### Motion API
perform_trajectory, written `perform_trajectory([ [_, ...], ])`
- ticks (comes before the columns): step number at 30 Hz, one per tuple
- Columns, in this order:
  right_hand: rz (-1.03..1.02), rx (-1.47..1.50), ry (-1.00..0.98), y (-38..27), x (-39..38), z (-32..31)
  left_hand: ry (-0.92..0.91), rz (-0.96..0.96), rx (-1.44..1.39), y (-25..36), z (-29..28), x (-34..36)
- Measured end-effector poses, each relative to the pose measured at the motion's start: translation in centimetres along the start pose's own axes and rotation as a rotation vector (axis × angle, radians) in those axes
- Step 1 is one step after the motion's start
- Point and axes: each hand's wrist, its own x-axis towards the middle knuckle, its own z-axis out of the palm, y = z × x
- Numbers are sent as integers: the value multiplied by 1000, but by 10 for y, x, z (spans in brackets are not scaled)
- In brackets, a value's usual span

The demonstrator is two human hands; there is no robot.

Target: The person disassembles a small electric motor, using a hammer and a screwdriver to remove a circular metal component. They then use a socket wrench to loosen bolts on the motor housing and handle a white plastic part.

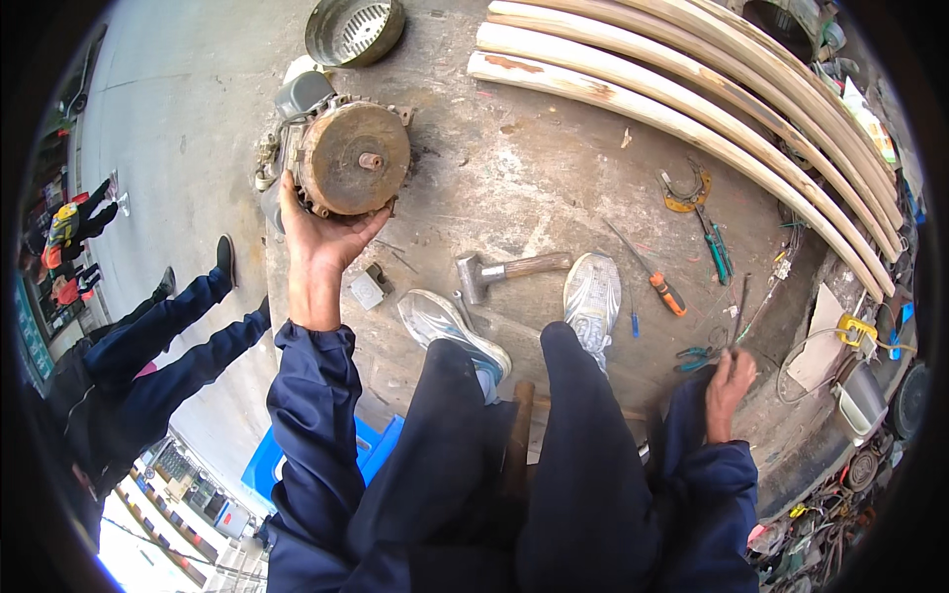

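Observation:
A round, rusty motor housing (pixel 338 158) with a central shaft sits at the upper left, and my left hand (pixel 321 232) grips its lower edge. My right hand (pixel 730 390) is closed at the lower right on a thin dark rod (pixel 740 308) that points upward. Beside that hand lie teal-handled pliers (pixel 695 358). Between the housing and my right hand are a hammer (pixel 479 282) with a wooden handle, an orange-handled screwdriver (pixel 667 293), a small blue screwdriver (pixel 635 321), a yellow puller tool (pixel 686 198) and a teal-handled tool (pixel 719 252).
A metal pan (pixel 348 54) is at the top. Long wooden slats (pixel 603 91) fill the upper right. A blue plastic object (pixel 267 460) is below left. Other people's legs (pixel 183 316) extend in from the left. A yellow-handled tool (pixel 855 331) and heaped scrap (pixel 860 474) line the right.

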Motion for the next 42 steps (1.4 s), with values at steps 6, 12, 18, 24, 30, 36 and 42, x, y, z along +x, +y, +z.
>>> perform_trajectory([
  [6, 49, 738, -100, -188, 152, -43, 26, 24, -18, -4, 10, -7],
  [12, 236, 1058, -1244, -342, 193, -63, -17, 12, -18, -1, 3, -1],
  [18, 720, 1485, -1400, -338, 158, -55, -28, 16, 11, -2, -1, 1],
  [24, 190, 1125, -1175, -332, 152, -72, -30, 16, 9, 0, -4, 1],
  [30, -354, 735, -691, -359, 164, -55, -59, -3, 8, 3, -8, 6],
  [36, -597, 748, -587, -372, 171, -40, -49, -13, -7, 4, -10, 6],
  [42, -650, 759, -541, -372, 172, -36, -97, 0, -6, -2, -10, 6],
])
